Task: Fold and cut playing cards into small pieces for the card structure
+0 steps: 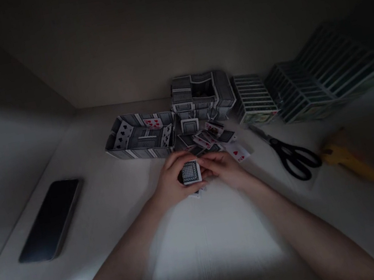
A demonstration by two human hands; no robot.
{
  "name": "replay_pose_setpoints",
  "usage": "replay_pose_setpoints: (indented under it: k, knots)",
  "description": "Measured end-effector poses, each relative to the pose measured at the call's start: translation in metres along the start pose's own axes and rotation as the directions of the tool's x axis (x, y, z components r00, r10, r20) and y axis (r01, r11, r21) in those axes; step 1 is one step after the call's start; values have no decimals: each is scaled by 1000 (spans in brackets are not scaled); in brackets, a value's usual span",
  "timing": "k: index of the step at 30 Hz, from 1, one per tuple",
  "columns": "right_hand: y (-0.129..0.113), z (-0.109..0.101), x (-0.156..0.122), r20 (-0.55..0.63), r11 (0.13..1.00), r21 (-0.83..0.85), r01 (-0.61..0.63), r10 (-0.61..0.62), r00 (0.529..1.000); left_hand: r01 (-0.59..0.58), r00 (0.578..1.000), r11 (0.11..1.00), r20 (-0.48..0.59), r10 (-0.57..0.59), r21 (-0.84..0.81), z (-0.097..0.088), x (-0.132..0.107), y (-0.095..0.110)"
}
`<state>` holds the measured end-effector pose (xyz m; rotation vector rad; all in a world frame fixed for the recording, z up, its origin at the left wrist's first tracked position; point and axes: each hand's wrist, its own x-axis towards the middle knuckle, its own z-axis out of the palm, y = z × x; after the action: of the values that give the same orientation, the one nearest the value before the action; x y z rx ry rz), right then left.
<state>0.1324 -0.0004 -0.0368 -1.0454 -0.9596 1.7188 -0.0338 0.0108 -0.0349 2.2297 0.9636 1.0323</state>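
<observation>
The left hand (pixel 171 180) is closed and curls around a small stack of cards (pixel 191 172) with a blue pattern on its back. The right hand (pixel 223 170) is bent and comes up to the stack from the other side. Its fingers hide part of the stack, so I cannot tell if it grips it. A card (pixel 195 195) pokes out below the hands, mostly hidden.

Just past the hands lie loose cards (pixel 206 137), and a heart card (pixel 237 153) sits near the right hand. Behind them are two card walls (pixel 141 136) (pixel 202 93). To the right are black scissors (pixel 293 158) and a blurry yellow thing (pixel 351 159) I cannot make out. A dark phone (pixel 51 220) lies far left on the white table (pixel 218 236).
</observation>
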Motion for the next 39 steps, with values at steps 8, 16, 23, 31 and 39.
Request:
replay_pose_setpoints:
  k: [8, 16, 23, 31, 39]
  knots:
    - [-3, 7, -3, -113, 953, -272, 134, -170, 979, 72, 996, 997, 52, -71, -12, 0, 1, 2]
    - [4, 7, -2, -179, 935, -321, 150, -215, 960, 257, 966, 966, -30, -257, 22, 2, 1, -3]
    - [6, 8, -2, -150, 901, -392, 184, -260, 954, 288, 957, 913, -110, -267, 289, 7, 0, -2]
    - [8, 5, -2, -120, 873, -443, 204, -284, 951, 234, 971, 865, -55, -234, 444, 9, -2, 0]
    - [8, 3, -1, -118, 881, -428, 201, -275, 954, 213, 973, 869, -18, -229, 446, 8, -1, 0]
